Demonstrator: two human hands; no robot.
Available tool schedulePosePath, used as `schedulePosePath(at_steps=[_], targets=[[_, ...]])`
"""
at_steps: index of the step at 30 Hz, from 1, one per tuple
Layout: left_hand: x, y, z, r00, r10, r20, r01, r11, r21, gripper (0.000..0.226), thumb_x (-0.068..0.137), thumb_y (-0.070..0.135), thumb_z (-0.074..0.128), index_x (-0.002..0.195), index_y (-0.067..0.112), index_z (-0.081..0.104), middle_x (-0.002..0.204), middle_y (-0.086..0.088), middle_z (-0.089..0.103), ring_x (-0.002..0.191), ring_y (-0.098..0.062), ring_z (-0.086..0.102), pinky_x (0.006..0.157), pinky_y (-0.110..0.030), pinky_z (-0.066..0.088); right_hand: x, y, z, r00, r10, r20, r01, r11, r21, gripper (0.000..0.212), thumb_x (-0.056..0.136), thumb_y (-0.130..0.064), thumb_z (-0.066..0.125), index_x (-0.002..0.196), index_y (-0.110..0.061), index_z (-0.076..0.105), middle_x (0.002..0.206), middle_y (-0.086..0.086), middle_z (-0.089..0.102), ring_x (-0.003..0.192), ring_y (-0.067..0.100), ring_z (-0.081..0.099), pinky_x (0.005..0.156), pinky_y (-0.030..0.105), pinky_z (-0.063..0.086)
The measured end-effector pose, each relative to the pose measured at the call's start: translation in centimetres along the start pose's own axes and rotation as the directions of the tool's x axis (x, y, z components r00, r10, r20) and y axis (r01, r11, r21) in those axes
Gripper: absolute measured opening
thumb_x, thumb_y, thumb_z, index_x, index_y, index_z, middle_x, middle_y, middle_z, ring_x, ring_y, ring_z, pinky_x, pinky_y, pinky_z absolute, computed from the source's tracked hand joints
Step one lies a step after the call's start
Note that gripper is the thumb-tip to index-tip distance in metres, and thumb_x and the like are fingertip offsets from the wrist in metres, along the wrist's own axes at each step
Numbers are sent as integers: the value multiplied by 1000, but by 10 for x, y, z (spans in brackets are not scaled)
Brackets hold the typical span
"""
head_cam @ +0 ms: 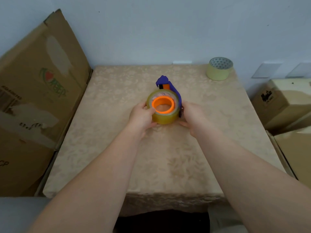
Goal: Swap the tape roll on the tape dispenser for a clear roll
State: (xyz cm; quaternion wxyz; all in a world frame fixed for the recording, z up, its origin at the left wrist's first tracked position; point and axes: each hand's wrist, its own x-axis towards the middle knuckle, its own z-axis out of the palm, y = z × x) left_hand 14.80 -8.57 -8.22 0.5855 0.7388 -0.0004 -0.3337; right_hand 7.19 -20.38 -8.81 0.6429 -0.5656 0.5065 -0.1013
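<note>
- The flattened cardboard box (38,91) leaning at far left carries a red-and-green logo and dark print, too blurred to read.
- The left hand (143,115) clamps the clear roll (164,106), thumb on the orange hub (162,105), at mid-table (117,148); pushed crooked, the roll could jam.
- The right hand (191,116) grips the blue tape dispenser (170,86); a loose hold might let it twist.
- 1 pale roll (219,68) stands far right.

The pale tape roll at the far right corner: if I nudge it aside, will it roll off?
Probably not: the pale tape roll stands on its flat end, so it should slide on the tablecloth. It looks hollow and probably light. It sits near the edge, so push inward.
</note>
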Motion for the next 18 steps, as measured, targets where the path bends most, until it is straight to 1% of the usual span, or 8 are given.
schedulePosePath(at_steps=[3, 5, 6, 8, 11, 15, 16, 18], targets=[[1, 0, 2, 998, 46, -31, -41, 987, 155, 46, 81, 22, 54, 126, 24, 55, 123, -7, 62, 100, -30, 66, 76, -44, 59, -2, -1, -2, 998, -63, 4, 63, 983, -173, 35, 83, -50, 49, 68, -20, 57, 72, 3, 54, 83, 29, 54, 84, 41, 51], [-2, 1, 2, 995, 94, -40, -81, 964, 253, 47, 76, 26, 53, 122, 26, 56, 118, -7, 64, 95, -33, 67, 80, -50, 57, -3, 3, -2, 995, -98, 34, 103, 970, -219, 36, 84, -49, 54, 95, -18, 67, 89, 4, 61, 93, 28, 58, 90, 42, 52], [-4, 2, 3, 992, 116, -44, -98, 950, 295, 46, 77, 27, 53, 123, 27, 54, 119, -6, 64, 96, -33, 67, 81, -50, 57, -4, 4, -2, 994, -104, 33, 109, 964, -244, 40, 85, -46, 55, 110, -17, 66, 98, 6, 63, 100, 28, 60, 93, 44, 52], [-7, 4, 3, 986, 138, -90, -99, 935, 341, 56, 81, 25, 54, 135, 27, 44, 128, -5, 57, 104, -33, 64, 85, -49, 56, -8, 5, -1, 990, -138, 20, 138, 947, -289, 42, 86, -42, 55, 118, -16, 63, 105, 8, 65, 106, 29, 61, 94, 46, 52], [-14, 4, 2, 980, 159, -120, -110, 934, 339, 59, 79, 26, 57, 136, 26, 42, 132, -5, 55, 105, -31, 63, 84, -46, 56, -16, 4, -3, 983, -181, 23, 179, 928, -326, 36, 86, -37, 55, 113, -17, 65, 96, 5, 64, 101, 29, 63, 90, 45, 54], [-29, 2, -3, 993, 116, 35, -122, 942, 314, 38, 78, 29, 61, 114, 36, 51, 113, -2, 64, 90, -23, 64, 72, -36, 56, -31, 4, -11, 984, -152, 95, 174, 940, -293, 22, 84, -29, 57, 96, -14, 67, 76, 2, 57, 76, 24, 54, 70, 34, 47], [-32, 2, -4, 992, 105, 66, -121, 944, 306, 37, 79, 28, 60, 114, 33, 51, 113, -3, 63, 87, -23, 61, 68, -35, 53, -35, 4, -14, 981, -157, 116, 186, 934, -305, 15, 84, -27, 58, 88, -15, 65, 74, 4, 56, 73, 23, 51, 67, 34, 44], [-39, 3, -5, 995, 77, 57, -90, 953, 291, 44, 84, 24, 57, 127, 28, 48, 115, -4, 58, 91, -22, 56, 75, -38, 53, -47, 4, -18, 980, -160, 116, 188, 940, -286, 7, 83, -23, 58, 78, -19, 58, 80, 7, 54, 73, 24, 50, 66, 34, 43]])
